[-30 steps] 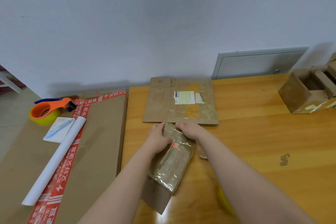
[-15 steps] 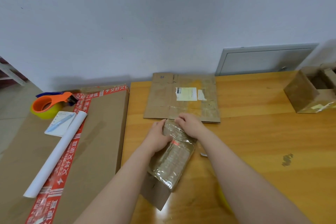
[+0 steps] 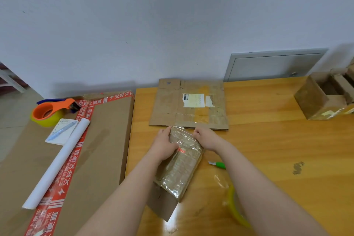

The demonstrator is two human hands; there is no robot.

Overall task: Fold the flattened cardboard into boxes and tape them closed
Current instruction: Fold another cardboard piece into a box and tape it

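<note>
Near the middle of the bench (image 3: 268, 149), set at a slant with 1 end toward the far side: small box (image 3: 178, 168), brown cardboard under glossy, wrinkled clear tape, with a loose flap at its near end. Gripped at the far end by 2 hands. Left hand (image 3: 164, 145) on the far-left edge, fingers curled round the side, thumb laid across the taped top. Right hand (image 3: 206, 138) at the far-right corner, fingers bent over the end.

Just beyond the fingers, flat on the bench against the wall: flattened cardboard (image 3: 168, 105), with a white label and old tape on its face. Cannot tell whether touching the small box or only beside it.

Right of the small box, partly under the right forearm: green-handled cutter (image 3: 220, 165). Nearer, also partly hidden by that forearm: yellow tape roll (image 3: 234, 210). Far right: open box (image 3: 314, 99). Behind the bench, against the wall: grey panel (image 3: 274, 65).

Left of the bench: large flat carton (image 3: 103, 149) with red printed tape. On top of it: orange tape dispenser (image 3: 49, 111), notepad (image 3: 66, 138) with a blue pen (image 3: 61, 130), white paper roll (image 3: 59, 161).
</note>
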